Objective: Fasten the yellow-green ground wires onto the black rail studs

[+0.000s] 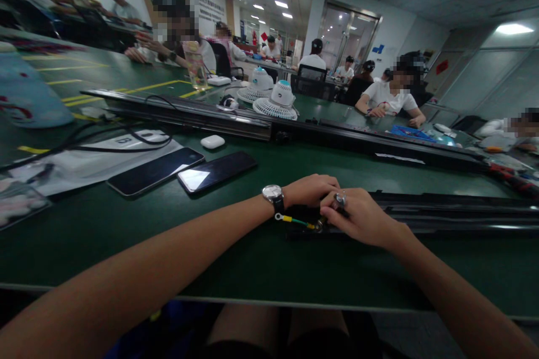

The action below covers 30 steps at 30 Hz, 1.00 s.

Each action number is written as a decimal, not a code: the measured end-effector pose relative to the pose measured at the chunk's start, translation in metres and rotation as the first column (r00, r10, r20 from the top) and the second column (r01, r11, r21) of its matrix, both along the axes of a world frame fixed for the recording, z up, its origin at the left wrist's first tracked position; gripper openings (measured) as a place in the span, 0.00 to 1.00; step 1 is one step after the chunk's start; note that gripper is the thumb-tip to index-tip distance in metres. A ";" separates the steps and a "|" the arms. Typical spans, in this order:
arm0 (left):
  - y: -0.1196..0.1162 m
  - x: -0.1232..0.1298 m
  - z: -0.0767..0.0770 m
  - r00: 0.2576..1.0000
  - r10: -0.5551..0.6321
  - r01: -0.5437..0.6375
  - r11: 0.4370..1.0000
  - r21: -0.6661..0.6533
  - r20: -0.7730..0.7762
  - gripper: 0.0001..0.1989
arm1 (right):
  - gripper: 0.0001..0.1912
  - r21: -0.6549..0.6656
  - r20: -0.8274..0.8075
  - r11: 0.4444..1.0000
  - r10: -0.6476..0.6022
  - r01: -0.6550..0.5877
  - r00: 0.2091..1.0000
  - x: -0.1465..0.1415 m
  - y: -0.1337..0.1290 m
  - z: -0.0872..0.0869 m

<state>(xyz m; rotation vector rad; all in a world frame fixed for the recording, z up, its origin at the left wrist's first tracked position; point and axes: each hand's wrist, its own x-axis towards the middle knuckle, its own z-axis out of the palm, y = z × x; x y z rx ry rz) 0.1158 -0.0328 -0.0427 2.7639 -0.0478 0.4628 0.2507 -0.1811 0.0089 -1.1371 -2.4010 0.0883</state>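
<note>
My right hand [356,213] is closed over the near-left end of a black metal rail [455,214]. A small shiny metal piece [340,199] pokes up between its fingers; its kind is unclear. Beside the thumb, a short green-and-yellow wire [300,222] reaches left from a brass-coloured fitting [320,226] and ends in a ring terminal [279,217]. My left hand [310,189], with a watch [273,196] on its wrist, lies against the right one at the rail's end. Its fingertips are hidden, so its grip does not show.
Two phones [155,171] and a white earbud case [213,141] lie to the left, near a plastic bag [101,157] and a black cable. A long black rail [379,148] crosses the green table [236,258]. Beyond it stand white fans [278,102]; people sit around.
</note>
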 end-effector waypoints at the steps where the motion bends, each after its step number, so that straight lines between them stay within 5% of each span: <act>1: 0.000 0.000 0.000 1.000 0.001 -0.001 1.000 0.000 0.000 0.11 | 0.11 -0.006 0.004 1.000 0.005 -0.005 1.000 0.000 0.000 0.001; 17: -0.002 -0.001 0.001 1.000 0.010 -0.010 0.999 0.033 0.013 0.10 | 0.11 0.040 -0.124 0.998 -0.036 0.041 0.992 0.003 -0.002 0.000; 30: 0.000 0.001 -0.001 1.000 0.022 -0.021 0.999 0.040 -0.011 0.08 | 0.11 0.029 -0.062 1.000 0.008 -0.007 0.998 0.000 -0.001 0.000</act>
